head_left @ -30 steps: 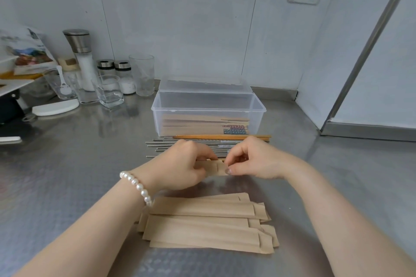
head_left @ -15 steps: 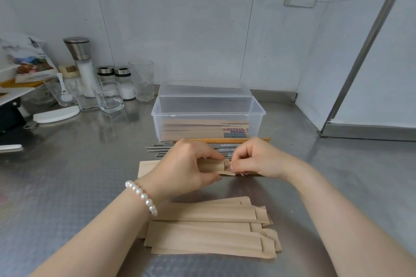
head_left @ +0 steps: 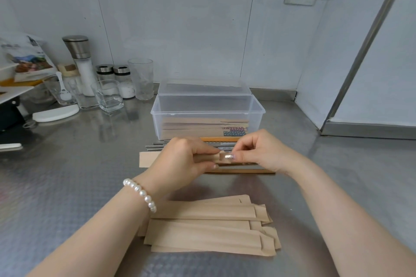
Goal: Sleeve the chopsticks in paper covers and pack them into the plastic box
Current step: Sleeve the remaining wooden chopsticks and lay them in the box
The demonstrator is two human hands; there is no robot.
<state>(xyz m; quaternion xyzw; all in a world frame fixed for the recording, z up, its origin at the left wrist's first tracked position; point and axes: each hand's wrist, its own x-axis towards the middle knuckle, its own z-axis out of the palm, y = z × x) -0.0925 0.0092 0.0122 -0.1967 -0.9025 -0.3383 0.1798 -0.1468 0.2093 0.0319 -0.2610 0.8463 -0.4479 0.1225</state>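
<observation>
My left hand (head_left: 180, 159) is curled round a flat brown paper cover (head_left: 147, 159) lying crosswise on the dimpled steel counter (head_left: 67, 186), its closed end poking out past my left knuckles. My right hand (head_left: 258, 153) pinches the little flap at the cover's open mouth, thumb and forefinger pressed together on it, nails catching the light. A pair of brown wooden chopsticks (head_left: 243, 171) runs out from under my right palm toward my right wrist; it looks only partly inside the cover, though my fingers hide how deep the tips sit.

Just beyond my hands stands the clear rectangular plastic box (head_left: 207, 117), lid tipped back, with a layer of sleeved pairs already lying in the bottom, some patterned ends showing at the right. Between the box and my knuckles lie loose silver metal chopsticks (head_left: 157, 147) and an orange-brown wooden pair (head_left: 219, 139), none yet covered. Nearer me, below my wrists, a stack of empty brown paper covers (head_left: 209, 229) is waiting.

So I judge the job well under way but far from finished: some pairs packed, one in hand, a fair number of bare sticks and empty covers to go. This pair needs pushing home, the flap closing, then a place in the box
</observation>
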